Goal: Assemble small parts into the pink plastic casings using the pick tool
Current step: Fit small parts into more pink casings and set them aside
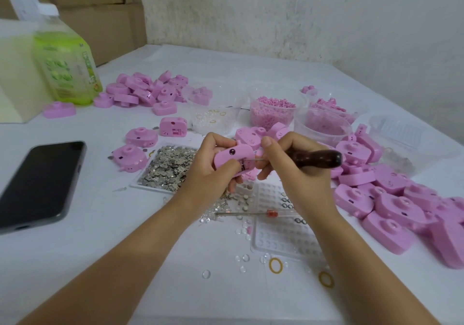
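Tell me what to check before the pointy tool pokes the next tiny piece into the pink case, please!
1. Grip on the casing: the left hand holds the pink rounded plastic casing off the table: ok.
2. Grip on the tool: the right hand holds the dark wooden-handled pick tool: ok.
3. The pick's thin metal tip reaches the casing: ok.
4. Small part seated inside the casing: cannot tell, fingers hide it.
5. More parts nearby: the white tray of small silver metal parts lies beside the left hand: ok.
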